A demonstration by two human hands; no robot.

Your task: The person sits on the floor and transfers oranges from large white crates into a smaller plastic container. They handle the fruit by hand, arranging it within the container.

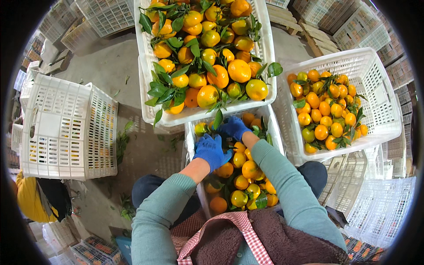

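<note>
Both my hands wear blue gloves and reach into a white plastic crate [282, 145] between my knees. Mandarins [249, 169], orange to yellow-green, some with green leaves, lie in it. My left hand [212, 151] is palm down over the fruit, thumb out to the side; its palm side is hidden. Just beyond it, near the crate's far end, my right hand [234, 128] bends down among mandarins and leaves, its fingertips hidden. Whether either hand holds a fruit cannot be seen. A fuller white crate [205, 118] of leafy mandarins [218, 76] stands directly ahead, its near rim beyond my hands.
At right, a tilted white crate [377, 89] holds loose mandarins [326, 107]. White crates [59, 126] stand at left, near fallen leaves [123, 142] on the concrete floor [99, 69]. A person in a yellow garment [31, 198] is at far left. Wooden pallets [319, 39] lie behind.
</note>
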